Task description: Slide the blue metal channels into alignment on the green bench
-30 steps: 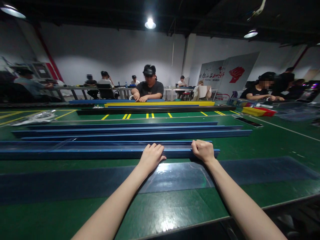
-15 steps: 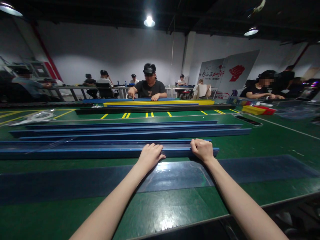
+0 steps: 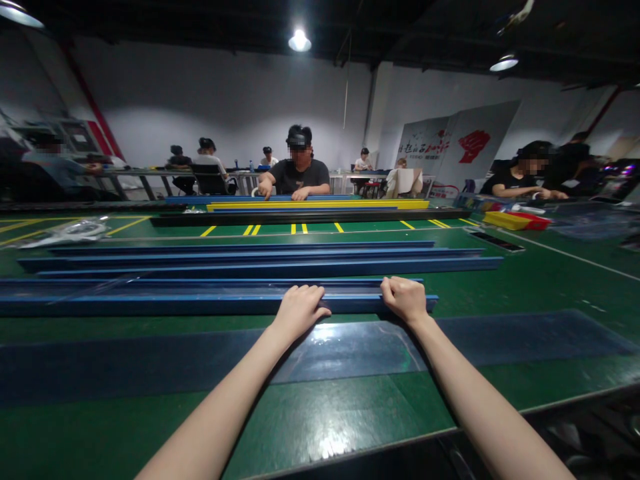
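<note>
A long blue plastic channel (image 3: 175,306) lies crosswise on the green table, its trough facing up. My left hand (image 3: 299,311) is closed over its front wall, fingers inside and thumb on the near side. Near the channel's right end, my right hand (image 3: 405,298) is curled into a fist around the wall; its fingertips are hidden. Clear film (image 3: 97,288) shows in the trough at the left. On my side of the channel, a wide transparent plastic strip (image 3: 150,367) lies flat beneath my forearms.
Several more blue channels (image 3: 260,264) lie just beyond. Farther off are a black channel (image 3: 310,218), a yellow channel (image 3: 320,205) and a co-worker (image 3: 300,175) with hands on the pieces. A phone (image 3: 497,241) and a yellow tray (image 3: 505,221) are at the right; crumpled plastic (image 3: 80,230) lies left.
Both hands keep nearly the same hold on the blue channel. Across the table, the co-worker's hand on the right side of their body has shifted slightly left.
</note>
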`<state>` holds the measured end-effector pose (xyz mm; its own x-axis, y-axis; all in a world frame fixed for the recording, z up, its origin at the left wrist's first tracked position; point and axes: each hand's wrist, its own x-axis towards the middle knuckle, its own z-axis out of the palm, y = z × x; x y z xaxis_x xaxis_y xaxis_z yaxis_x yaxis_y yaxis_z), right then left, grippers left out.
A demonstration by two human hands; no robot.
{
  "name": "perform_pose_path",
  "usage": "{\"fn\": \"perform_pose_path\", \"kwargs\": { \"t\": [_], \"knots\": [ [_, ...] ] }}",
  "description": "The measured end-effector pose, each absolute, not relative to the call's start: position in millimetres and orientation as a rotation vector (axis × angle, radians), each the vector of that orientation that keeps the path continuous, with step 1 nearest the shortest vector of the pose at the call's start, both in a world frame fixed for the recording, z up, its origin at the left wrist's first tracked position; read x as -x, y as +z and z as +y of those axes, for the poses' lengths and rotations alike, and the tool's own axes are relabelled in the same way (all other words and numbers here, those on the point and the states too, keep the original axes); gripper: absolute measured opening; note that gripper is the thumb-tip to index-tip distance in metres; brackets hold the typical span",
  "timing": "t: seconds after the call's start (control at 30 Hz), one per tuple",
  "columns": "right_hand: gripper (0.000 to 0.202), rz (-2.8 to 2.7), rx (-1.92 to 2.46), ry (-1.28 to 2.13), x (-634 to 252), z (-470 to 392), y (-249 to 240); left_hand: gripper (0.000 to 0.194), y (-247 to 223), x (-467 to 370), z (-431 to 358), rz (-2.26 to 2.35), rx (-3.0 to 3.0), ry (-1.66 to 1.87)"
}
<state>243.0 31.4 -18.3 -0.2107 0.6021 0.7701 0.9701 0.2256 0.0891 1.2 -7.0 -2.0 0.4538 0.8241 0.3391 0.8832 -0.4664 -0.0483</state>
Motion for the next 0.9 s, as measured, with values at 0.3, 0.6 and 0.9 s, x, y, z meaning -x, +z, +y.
{"fn": "perform_pose_path", "kwargs": {
  "t": [0.3, 0.6, 0.9],
  "knots": [
    [0.046, -1.906, 1.453, -0.768, -242.4, 30.7, -17.8, 0.017, -3.1, 0.1, -4.9, -1.538, 2.578, -0.644],
    [0.046, -1.913, 1.487, -0.738, -240.7, 28.7, -14.9, 0.012, 1.2, -3.0, -6.3, -1.709, 2.530, -0.643],
    [0.046, -1.933, 1.523, -0.709, -240.7, 28.4, -15.2, 0.014, -0.4, -4.0, -6.5, -1.712, 2.501, -0.611]
  ]
}}
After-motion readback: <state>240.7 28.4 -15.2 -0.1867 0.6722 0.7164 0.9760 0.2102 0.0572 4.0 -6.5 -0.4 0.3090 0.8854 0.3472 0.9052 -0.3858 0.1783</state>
